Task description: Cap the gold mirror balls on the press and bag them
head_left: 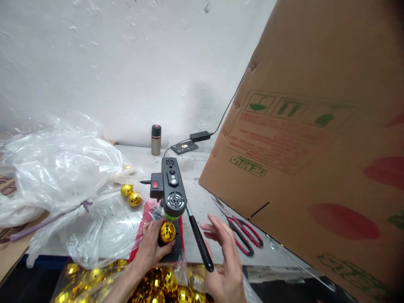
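Note:
My left hand holds a shiny gold mirror-tiled ball between thumb and fingers. The ball sits just under the head of a small black press-like machine with a red switch on its left side. From the machine a lever with a black grip slopes down toward me. My right hand is beside this grip, fingers spread and not wrapped round it; whether the palm or thumb touches it I cannot tell. Below the machine lie a dark base and a red sheet.
Red-handled scissors lie right of the lever, beside a large cardboard box. Clear plastic bags crowd the left. Two gold balls rest on the table; several more gold balls fill a bag in front. A bottle stands behind.

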The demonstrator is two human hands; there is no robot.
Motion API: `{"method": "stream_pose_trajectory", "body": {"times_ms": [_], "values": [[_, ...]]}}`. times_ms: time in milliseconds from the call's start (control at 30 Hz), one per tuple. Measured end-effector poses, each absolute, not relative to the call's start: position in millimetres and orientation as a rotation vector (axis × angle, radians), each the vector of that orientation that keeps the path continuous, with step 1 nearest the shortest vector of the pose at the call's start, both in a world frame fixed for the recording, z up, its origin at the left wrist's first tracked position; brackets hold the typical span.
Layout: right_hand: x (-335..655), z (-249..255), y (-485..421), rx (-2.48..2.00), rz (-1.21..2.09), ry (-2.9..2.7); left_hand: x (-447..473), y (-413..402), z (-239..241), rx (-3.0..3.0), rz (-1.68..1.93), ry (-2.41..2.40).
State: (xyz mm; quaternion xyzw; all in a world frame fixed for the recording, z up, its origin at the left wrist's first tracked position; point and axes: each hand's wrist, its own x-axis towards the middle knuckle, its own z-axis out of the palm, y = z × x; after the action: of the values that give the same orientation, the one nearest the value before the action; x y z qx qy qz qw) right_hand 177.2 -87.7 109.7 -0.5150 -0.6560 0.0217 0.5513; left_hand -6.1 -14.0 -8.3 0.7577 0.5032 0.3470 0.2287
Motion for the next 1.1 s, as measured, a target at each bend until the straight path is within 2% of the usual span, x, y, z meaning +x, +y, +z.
{"method": "stream_pose_trajectory", "body": {"times_ms": [367,600,767,1100], "values": [[152.9,137.5,-78.6,-0.96,0.01,-1.671,-3.7,-13.4,-0.1,2.083,0.827,1.357],[145.9,109.8,-60.3,-0.847,-0.167,-1.635,-2.4,-13.3,-11.3,2.074,0.859,1.387],[137.4,90.7,-57.3,-0.759,-0.154,-1.5,-1.6,-13.3,-14.7,2.06,0.844,1.373],[116.4,87.1,-53.5,-0.809,-0.229,-1.27,-0.4,-13.6,-10.7,2.004,0.869,1.333]]}}
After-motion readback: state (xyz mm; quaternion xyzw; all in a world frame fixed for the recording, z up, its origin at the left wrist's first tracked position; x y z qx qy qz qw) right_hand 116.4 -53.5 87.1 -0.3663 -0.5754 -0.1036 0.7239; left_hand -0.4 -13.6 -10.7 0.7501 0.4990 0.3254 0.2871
